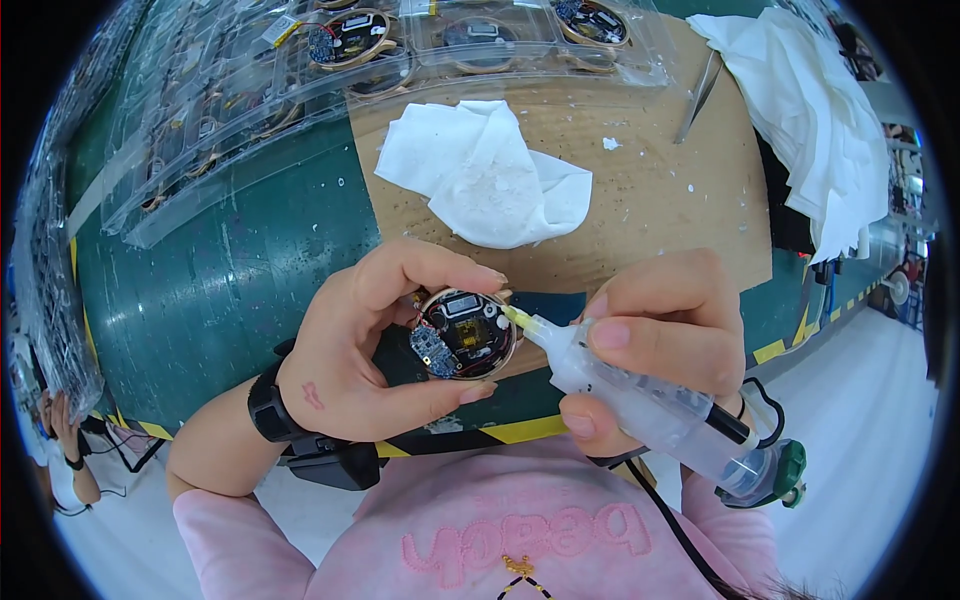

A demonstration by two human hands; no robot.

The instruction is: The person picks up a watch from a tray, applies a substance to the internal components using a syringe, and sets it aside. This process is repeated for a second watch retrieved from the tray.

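Note:
Between the thumb and fingers of my left hand sits an open round watch case, its rim gripped on the left side. Inside it are black parts, a small blue circuit board and thin wires. My right hand is wrapped round a clear glue syringe with a white front end and a green cap at the back. The yellowish nozzle of the syringe points at the right upper rim of the case; whether it touches cannot be made out. A folded white cloth with smudges lies just beyond both hands.
Clear plastic trays with more round watch cases fill the back left. Tweezers lie on the brown cardboard, near a stack of white cloths. Striped tape edges the green table. Another person's hand shows at far left.

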